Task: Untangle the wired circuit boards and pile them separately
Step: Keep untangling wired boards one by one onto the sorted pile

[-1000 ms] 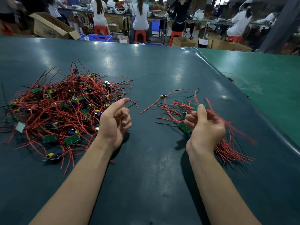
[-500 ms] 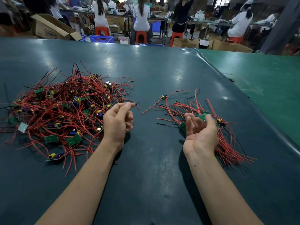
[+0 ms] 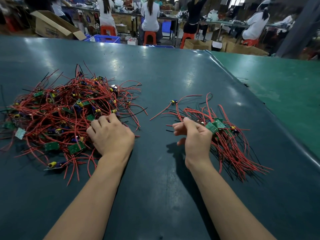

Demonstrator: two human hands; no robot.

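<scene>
A large tangled heap of small green circuit boards with red and black wires (image 3: pixel 60 115) lies on the left of the dark mat. My left hand (image 3: pixel 110 135) rests palm down on the heap's right edge, its fingers bent in among the wires; a grip on any wire is hidden. To the right lies a smaller separated pile of wired boards (image 3: pixel 225 135) with the wires fanned out. My right hand (image 3: pixel 194 137) hovers at that pile's left edge, fingers loosely curled and holding nothing. One single wired board (image 3: pixel 173 102) lies apart just beyond the small pile.
The dark mat (image 3: pixel 155 187) covers the table; a green surface (image 3: pixel 277 87) adjoins it on the right past a raised edge. Beyond the far edge stand a cardboard box (image 3: pixel 52 26), a blue crate (image 3: pixel 105 38) and seated people at benches.
My left hand turned palm down and moved left onto the tangled heap. My right hand let go of the boards on the small pile and drew back to its left edge.
</scene>
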